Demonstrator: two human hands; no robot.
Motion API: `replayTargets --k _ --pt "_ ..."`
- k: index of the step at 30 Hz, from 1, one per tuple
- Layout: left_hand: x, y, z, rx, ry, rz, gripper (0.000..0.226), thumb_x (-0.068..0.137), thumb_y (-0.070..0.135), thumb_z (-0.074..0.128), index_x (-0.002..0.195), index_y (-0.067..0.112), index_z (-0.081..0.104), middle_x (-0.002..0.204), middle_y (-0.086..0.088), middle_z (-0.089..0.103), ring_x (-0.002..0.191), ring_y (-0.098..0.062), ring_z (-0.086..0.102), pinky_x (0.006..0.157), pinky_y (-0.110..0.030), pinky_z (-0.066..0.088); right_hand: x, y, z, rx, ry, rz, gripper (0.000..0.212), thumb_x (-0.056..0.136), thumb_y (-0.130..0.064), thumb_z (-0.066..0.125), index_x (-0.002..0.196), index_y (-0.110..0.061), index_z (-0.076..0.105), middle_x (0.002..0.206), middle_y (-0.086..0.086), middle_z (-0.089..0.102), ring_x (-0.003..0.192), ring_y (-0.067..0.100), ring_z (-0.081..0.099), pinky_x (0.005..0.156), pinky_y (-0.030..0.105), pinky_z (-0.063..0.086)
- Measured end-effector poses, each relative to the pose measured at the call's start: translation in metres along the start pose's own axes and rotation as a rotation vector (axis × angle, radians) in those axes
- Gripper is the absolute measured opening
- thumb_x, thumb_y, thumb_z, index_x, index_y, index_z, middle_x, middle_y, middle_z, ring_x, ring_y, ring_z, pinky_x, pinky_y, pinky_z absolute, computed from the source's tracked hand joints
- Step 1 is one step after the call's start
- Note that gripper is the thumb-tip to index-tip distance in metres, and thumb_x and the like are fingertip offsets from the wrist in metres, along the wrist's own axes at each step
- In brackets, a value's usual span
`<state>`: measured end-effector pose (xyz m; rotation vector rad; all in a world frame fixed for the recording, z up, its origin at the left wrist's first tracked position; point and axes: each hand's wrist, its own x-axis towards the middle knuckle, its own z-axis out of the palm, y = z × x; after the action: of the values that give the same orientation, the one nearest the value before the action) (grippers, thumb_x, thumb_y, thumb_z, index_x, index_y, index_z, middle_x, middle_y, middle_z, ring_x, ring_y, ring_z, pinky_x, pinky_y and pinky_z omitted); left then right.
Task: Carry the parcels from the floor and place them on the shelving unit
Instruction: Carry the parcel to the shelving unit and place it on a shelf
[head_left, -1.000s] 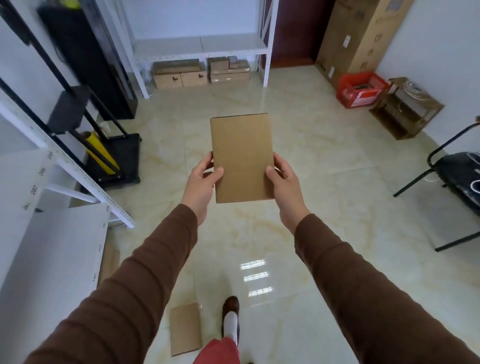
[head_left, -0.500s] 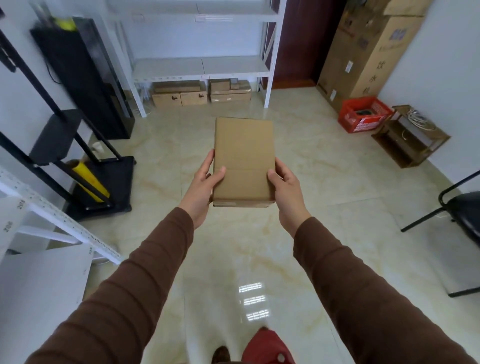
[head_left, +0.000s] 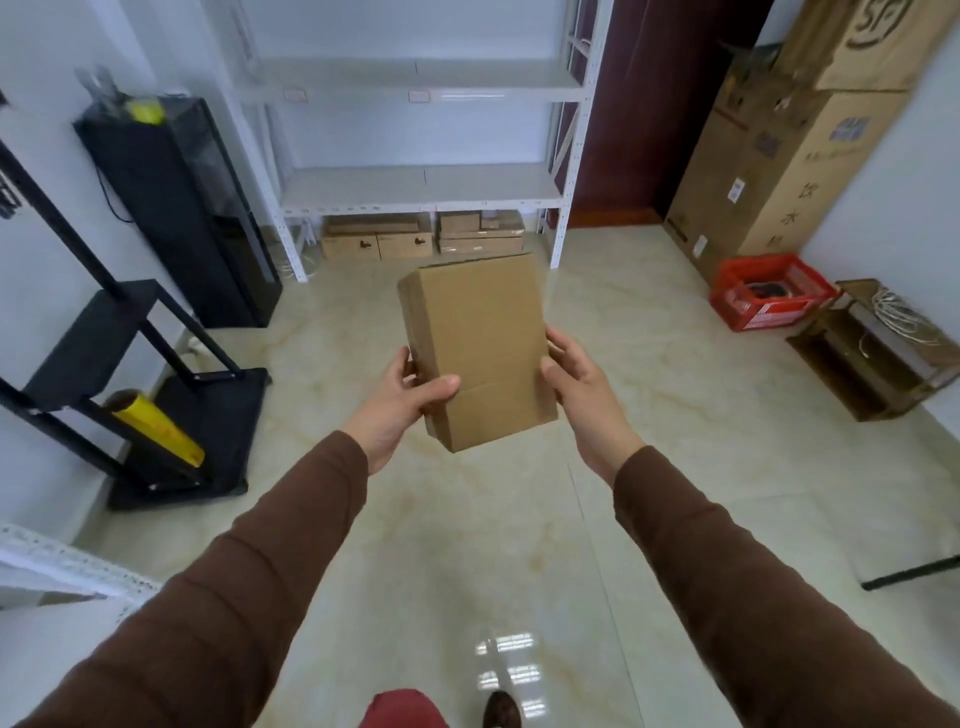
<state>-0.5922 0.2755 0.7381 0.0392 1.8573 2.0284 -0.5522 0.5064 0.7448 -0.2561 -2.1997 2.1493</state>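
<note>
A red crate sits beside tall cardboard cartons.

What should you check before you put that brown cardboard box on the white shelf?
1. Both hands on the brown cardboard box: left hand and right hand grip its sides. Ok.
2. Box level: tilted. Not ok.
3. Room on the white metal shelving unit: lower board bare. Ok.
4. Glossy tiled floor ahead free of obstacles: ok.
5. Cardboard boxes under the shelf out of the way: ok.
6. Box weight: cannot tell.
</note>
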Motion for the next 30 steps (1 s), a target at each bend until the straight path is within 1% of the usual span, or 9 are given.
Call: replayTargets --k 4,7,10,14,17,19,22,26,30 --pt "0.039 0.024 -0.021 0.36 0.203 0.173 0.122 0.067 0.035 0.093 0.162 0.031 0.017 0.158 0.003 0.032 0.142 -0.017 0.038 0.119 -0.042 0.035 0.067 -0.013 0.011 0.034 -0.072 0.09 0.046 0.108 -0.049 0.041 0.148 -0.03 0.057 0.145 -0.009 0.063 0.134 0.013 0.057 0.111 0.039 0.045" --pt "0.076 0.041 -0.044 0.696 0.305 0.283 0.128 0.066 0.032 0.094 0.162 0.031 0.009 0.159 0.001 0.026 0.143 -0.018 0.034 0.119 -0.043 0.033 0.125 -0.018 0.023 0.144 -0.117 0.168 0.057 0.106 -0.06 0.036 0.151 -0.03 0.054 0.146 -0.002 0.062 0.128 0.023 0.064 0.101 0.04 0.054" --pt "0.122 0.054 -0.076 0.953 0.378 0.445 0.127 0.065 0.03 0.095 0.161 0.026 0.012 0.158 -0.002 0.026 0.144 -0.023 0.03 0.12 -0.043 0.03 0.187 -0.024 0.041 0.231 -0.179 0.244 0.067 0.101 -0.068 0.037 0.153 -0.028 0.05 0.145 0.006 0.061 0.12 0.03 0.07 0.091 0.042 0.06" --pt "0.195 0.067 -0.132 1.264 0.412 0.61 0.118 0.067 0.028 0.09 0.159 0.019 0.017 0.156 -0.006 0.025 0.14 -0.033 0.031 0.123 -0.049 0.029 0.276 -0.036 0.072 0.23 -0.237 0.325 0.08 0.094 -0.078 0.038 0.159 -0.031 0.037 0.147 0.011 0.056 0.12 0.034 0.069 0.099 0.051 0.059" --pt "0.248 0.075 -0.169 1.393 0.388 0.693 0.114 0.067 0.026 0.089 0.157 0.015 0.021 0.155 -0.011 0.03 0.143 -0.036 0.029 0.121 -0.06 0.027 0.337 -0.046 0.094 0.14 -0.291 0.411 0.09 0.087 -0.086 0.038 0.156 -0.029 0.044 0.142 0.013 0.059 0.121 0.035 0.068 0.102 0.052 0.057" --pt "0.278 0.083 -0.187 1.495 0.378 0.793 0.11 0.067 0.025 0.088 0.156 0.012 0.024 0.154 -0.013 0.032 0.146 -0.036 0.032 0.123 -0.065 0.018 0.371 -0.052 0.104 0.121 -0.32 0.459 0.095 0.082 -0.091 0.04 0.151 -0.026 0.05 0.14 0.015 0.061 0.121 0.036 0.068 0.102 0.054 0.057" --pt "0.328 0.093 -0.205 1.523 0.413 0.915 0.102 0.067 0.015 0.086 0.152 0.011 0.029 0.153 -0.012 0.033 0.148 -0.034 0.032 0.125 -0.064 0.008 0.42 -0.059 0.114 0.151 -0.332 0.516 0.098 0.078 -0.091 0.048 0.146 -0.022 0.055 0.139 0.017 0.062 0.122 0.038 0.068 0.101 0.058 0.056" --pt "0.398 0.103 -0.224 1.526 0.434 0.947 0.098 0.071 0.011 0.085 0.15 0.012 0.028 0.155 -0.012 0.029 0.151 -0.033 0.026 0.127 -0.06 0.004 0.487 -0.063 0.128 0.216 -0.309 0.547 0.088 0.08 -0.076 0.067 0.146 -0.019 0.055 0.146 0.019 0.055 0.123 0.042 0.066 0.092 0.056 0.061" --pt "0.476 0.113 -0.244 1.491 0.442 0.879 0.098 0.076 0.004 0.079 0.155 0.015 0.021 0.165 -0.013 0.016 0.161 -0.024 -0.003 0.128 -0.052 -0.006 0.559 -0.061 0.146 0.341 -0.227 0.472 0.064 0.092 -0.057 0.067 0.144 -0.02 0.055 0.139 0.013 0.053 0.128 0.042 0.062 0.081 0.054 0.064"
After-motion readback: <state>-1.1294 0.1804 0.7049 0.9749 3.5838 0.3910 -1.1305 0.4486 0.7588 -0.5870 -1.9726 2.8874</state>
